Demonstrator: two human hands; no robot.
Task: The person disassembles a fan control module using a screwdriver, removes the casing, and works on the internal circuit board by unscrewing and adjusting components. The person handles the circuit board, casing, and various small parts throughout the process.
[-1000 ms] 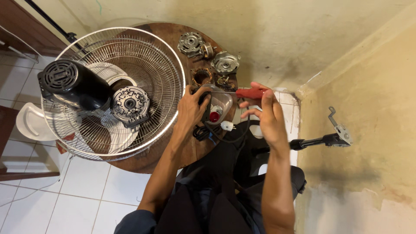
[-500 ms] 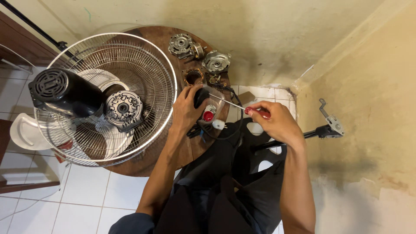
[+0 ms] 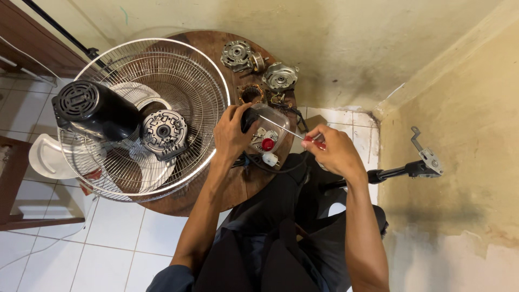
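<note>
A person seated at a round wooden worktop [image 3: 178,203] works on a dismantled fan, seen from above. Far left of the left grip lies the wire guard [image 3: 135,70], with the black motor cover [image 3: 94,111] and a grey motor [image 3: 164,130] resting on it and white blades [image 3: 51,157] beneath. The left hand [image 3: 232,132] is clamped around the near end of a clear housing [image 3: 267,132], thumb and fingers wrapped over a dark part at its top, pinning it to the worktop edge. Inside the housing show a red knob [image 3: 267,144] and metal parts; a white plug [image 3: 269,159] and black cable [image 3: 270,167] trail just below the grip. Beyond the grip, toward the wall, sit a copper winding [image 3: 251,93] and two metal end plates [image 3: 238,54] [image 3: 280,75]. The right hand [image 3: 332,151] is closed on the red handle of a screwdriver [image 3: 303,136], its thin shaft running up-left into the housing, tip just beside the left fingers. Right of that hand, a black stand arm [image 3: 405,170] with a metal bracket juts out over the floor.

The housing looks light, rigid and smooth, probably brittle plastic that could crack or skid under tool pressure; holding it by its solid end, as here, seems the safest purchase. The screwdriver looks stiff and light, best held by the handle.
</note>
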